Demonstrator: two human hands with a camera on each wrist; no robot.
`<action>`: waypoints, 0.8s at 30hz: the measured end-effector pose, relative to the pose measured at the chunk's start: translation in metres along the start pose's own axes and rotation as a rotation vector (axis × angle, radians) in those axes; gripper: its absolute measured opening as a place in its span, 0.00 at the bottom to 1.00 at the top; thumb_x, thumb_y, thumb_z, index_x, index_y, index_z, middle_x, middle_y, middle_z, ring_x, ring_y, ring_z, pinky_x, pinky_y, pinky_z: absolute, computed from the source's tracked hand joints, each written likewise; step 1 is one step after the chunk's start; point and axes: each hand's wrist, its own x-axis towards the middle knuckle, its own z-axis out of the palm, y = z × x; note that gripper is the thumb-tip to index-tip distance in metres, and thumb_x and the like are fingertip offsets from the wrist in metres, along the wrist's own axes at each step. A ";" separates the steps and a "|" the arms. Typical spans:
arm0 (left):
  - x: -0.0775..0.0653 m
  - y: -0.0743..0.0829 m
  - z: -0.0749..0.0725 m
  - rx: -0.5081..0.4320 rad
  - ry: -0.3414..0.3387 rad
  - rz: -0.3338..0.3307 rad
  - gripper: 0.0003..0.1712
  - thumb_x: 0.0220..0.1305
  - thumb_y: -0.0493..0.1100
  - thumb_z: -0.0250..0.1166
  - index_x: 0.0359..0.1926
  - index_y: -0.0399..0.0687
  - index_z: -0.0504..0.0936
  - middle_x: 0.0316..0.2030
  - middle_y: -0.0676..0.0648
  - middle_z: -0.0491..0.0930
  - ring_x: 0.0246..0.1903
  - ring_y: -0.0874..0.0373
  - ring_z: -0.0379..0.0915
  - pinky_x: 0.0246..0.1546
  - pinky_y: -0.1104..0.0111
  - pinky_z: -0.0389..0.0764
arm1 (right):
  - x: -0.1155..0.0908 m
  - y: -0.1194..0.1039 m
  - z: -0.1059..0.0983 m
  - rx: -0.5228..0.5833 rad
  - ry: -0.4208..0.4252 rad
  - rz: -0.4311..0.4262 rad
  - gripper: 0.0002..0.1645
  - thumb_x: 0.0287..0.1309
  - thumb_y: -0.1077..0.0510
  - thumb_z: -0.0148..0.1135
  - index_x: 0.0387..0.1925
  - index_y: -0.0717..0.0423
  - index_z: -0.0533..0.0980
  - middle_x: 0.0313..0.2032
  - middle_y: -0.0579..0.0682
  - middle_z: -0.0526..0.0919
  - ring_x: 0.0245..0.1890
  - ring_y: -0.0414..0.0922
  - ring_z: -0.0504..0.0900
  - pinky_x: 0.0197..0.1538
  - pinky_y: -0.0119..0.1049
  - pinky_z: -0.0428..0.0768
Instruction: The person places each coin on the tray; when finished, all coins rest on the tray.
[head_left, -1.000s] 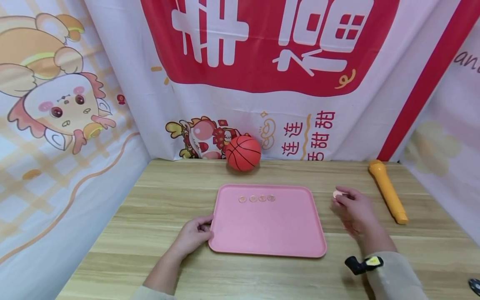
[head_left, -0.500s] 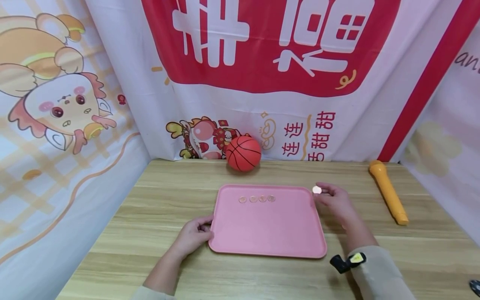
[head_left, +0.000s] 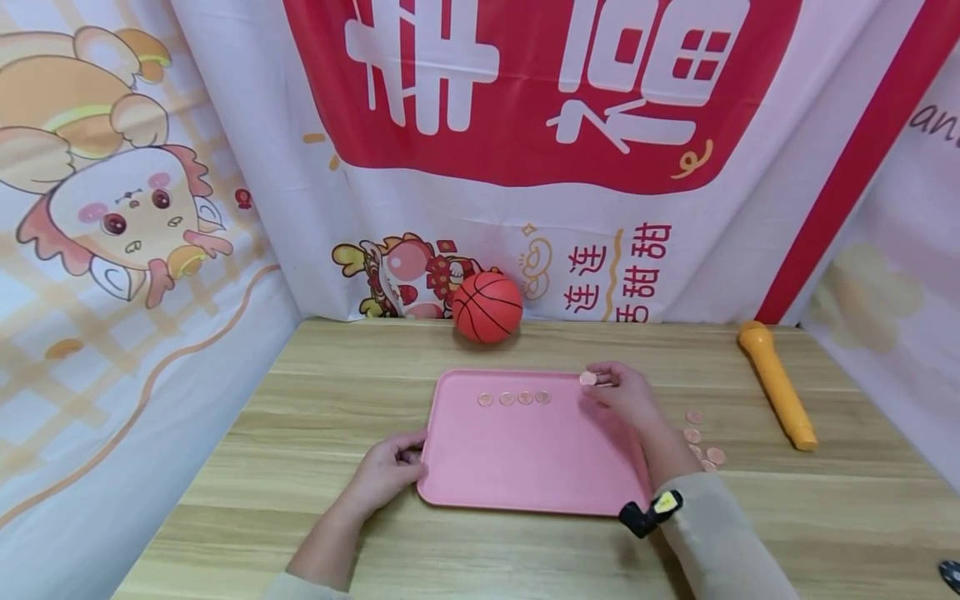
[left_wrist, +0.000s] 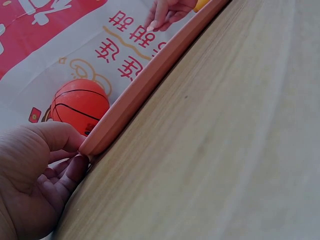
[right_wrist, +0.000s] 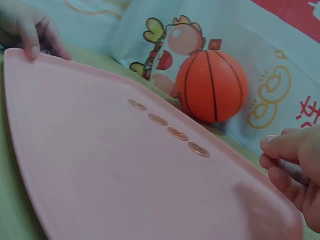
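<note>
My left hand pinches the left rim of a pink tray lying on the wooden table; the left wrist view has the thumb and fingers at the tray's edge. Near the tray's far side, several copper-coloured coins lie in a row. Over the far right part of the tray, my right hand holds another coin between thumb and fingertips. From the right wrist, that hand appears above the rim, its coin mostly hidden by the fingers.
More loose coins lie on the table right of the tray, partly behind my right forearm. A red toy basketball stands behind the tray against the printed curtain. An orange toy microphone lies farther right. A dark object shows at the right edge.
My right hand has moved left with the coin, from the table beside the tray to over its far right part, uncovering the loose coins. My left hand stays on the rim.
</note>
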 end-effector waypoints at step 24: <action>0.001 -0.001 0.000 0.006 -0.007 0.031 0.34 0.49 0.30 0.66 0.61 0.25 0.72 0.33 0.42 0.81 0.30 0.64 0.73 0.31 0.76 0.77 | 0.009 0.006 0.042 -0.287 0.002 0.011 0.21 0.53 0.56 0.70 0.48 0.60 0.80 0.41 0.55 0.83 0.42 0.47 0.79 0.51 0.43 0.79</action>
